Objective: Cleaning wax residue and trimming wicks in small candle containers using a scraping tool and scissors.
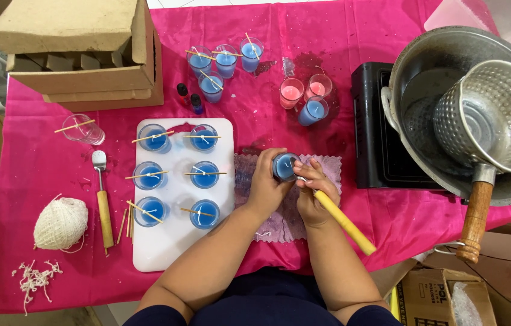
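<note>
My left hand [266, 183] grips a small glass of blue wax [284, 166] over a pale pink cloth [279, 224]. My right hand [313, 194] holds a tool with a yellow wooden handle [344, 222], its metal tip at the glass's rim. To the left lies a white board [174, 241] bearing several blue wax glasses [205, 175] with wicks held by small sticks.
Cardboard boxes [86, 54] sit far left, an empty glass [82, 129] and a second yellow-handled tool [104, 205] beside a ball of twine [60, 223]. More blue glasses [225, 60] and pink ones [292, 92] stand at the back. A black hotplate [376, 133] carries nested metal pots [485, 115].
</note>
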